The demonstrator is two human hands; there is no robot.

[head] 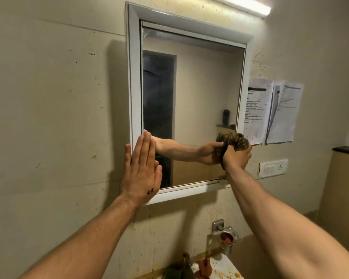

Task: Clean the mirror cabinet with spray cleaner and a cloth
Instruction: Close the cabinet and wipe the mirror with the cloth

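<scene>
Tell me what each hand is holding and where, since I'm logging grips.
The right hand grips a bunched cloth, fingers closed around its lower part, against the mirror. The left hand holds nothing; it lies flat on the frame.

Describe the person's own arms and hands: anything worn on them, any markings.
Both forearms are bare, with no sleeves in view and some hair on them. The left hand carries two small dark star-shaped marks on its back, near the wrist. No rings, watch, bracelet or gloves show on it. The right hand shows no jewellery or gloves on the parts in view either.
</scene>
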